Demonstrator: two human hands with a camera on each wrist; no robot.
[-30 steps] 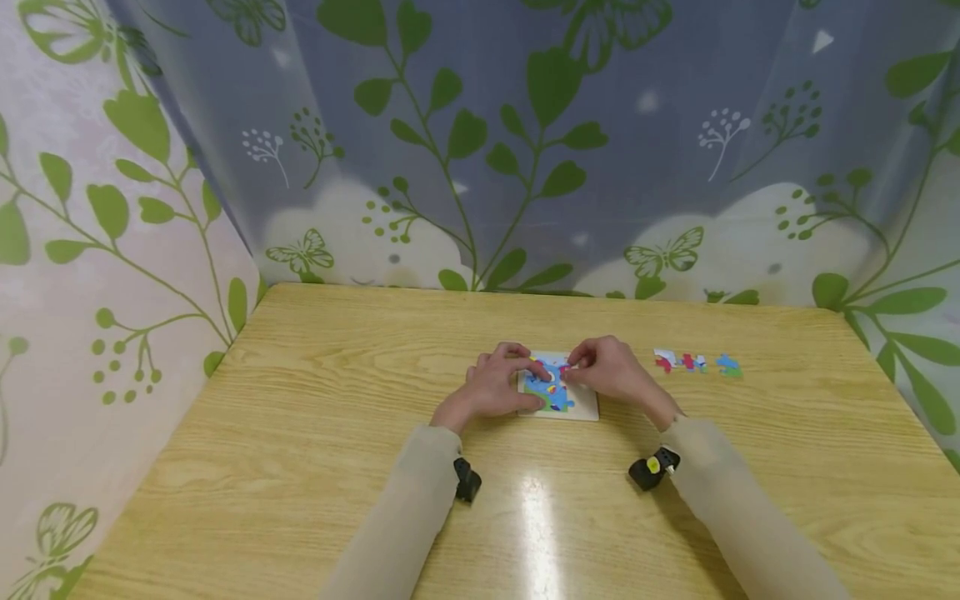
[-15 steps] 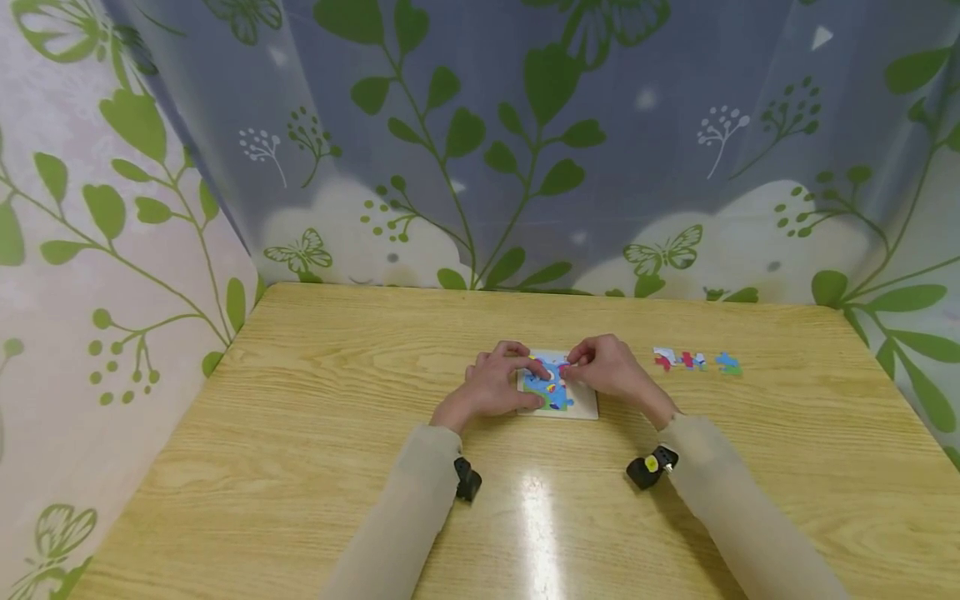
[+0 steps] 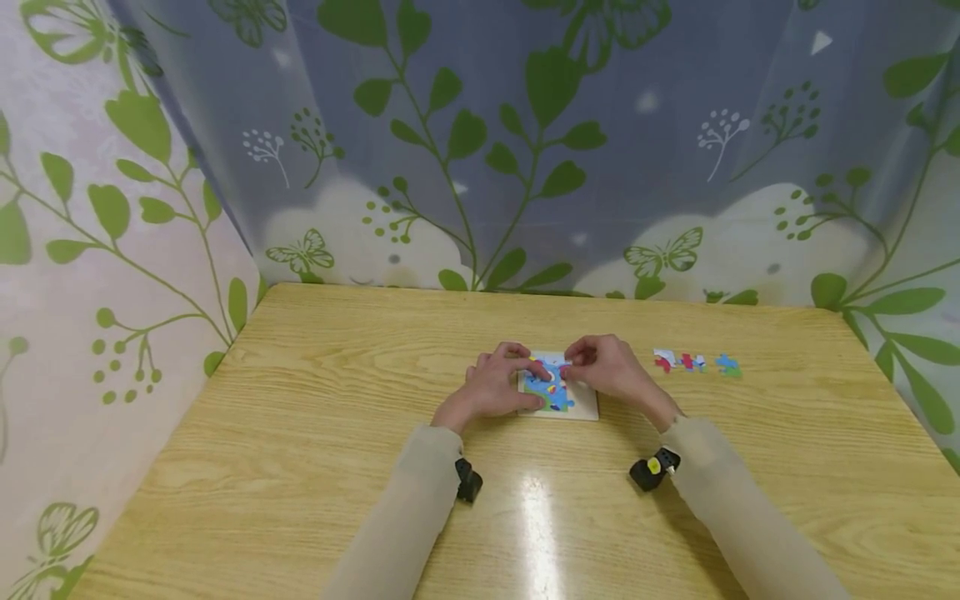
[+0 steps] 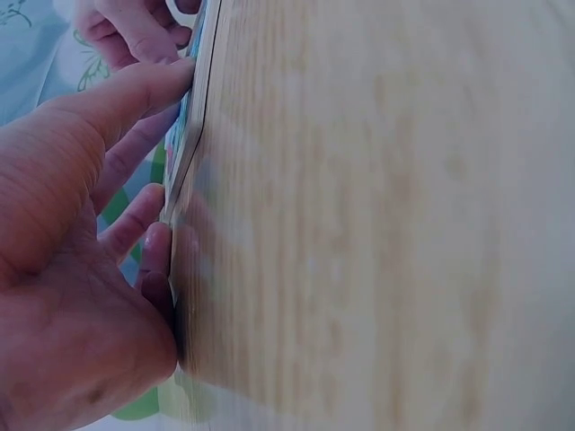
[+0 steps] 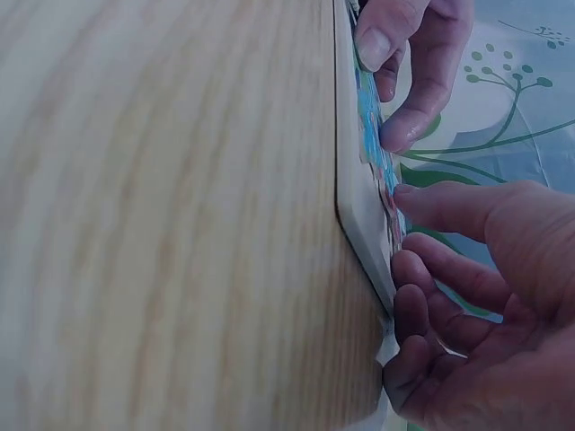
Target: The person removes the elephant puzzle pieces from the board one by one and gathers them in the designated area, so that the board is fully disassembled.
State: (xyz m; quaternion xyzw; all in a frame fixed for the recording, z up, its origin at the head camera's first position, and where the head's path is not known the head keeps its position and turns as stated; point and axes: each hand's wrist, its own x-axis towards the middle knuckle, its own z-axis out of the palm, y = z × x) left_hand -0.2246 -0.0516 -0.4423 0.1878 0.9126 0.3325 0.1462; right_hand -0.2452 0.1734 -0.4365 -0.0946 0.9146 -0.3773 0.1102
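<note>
In the head view a small jigsaw puzzle [image 3: 557, 395], blue with green and red bits, lies in a pale wooden tray [image 3: 587, 409] on the table. My left hand [image 3: 491, 385] spreads over its left side, thumb near the lower edge and a finger pressing on the pieces. At the upper right of the puzzle, my right hand [image 3: 609, 369] pinches a small reddish puzzle piece, mostly covered by the fingertips. The right wrist view shows the right thumb [image 5: 440, 205] at the puzzle's surface, the other fingers bent by the tray edge.
Right of the tray lie loose puzzle pieces: a white-and-red one [image 3: 663, 359], a red-and-white group [image 3: 692, 362] and a blue-green one [image 3: 727, 365]. The wooden table [image 3: 337, 400] meets a patterned curtain [image 3: 487, 167] at its back edge.
Both hands keep nearly the same place on the puzzle. The right fingertips shift very slightly at its upper right. The loose pieces stay where they were.
</note>
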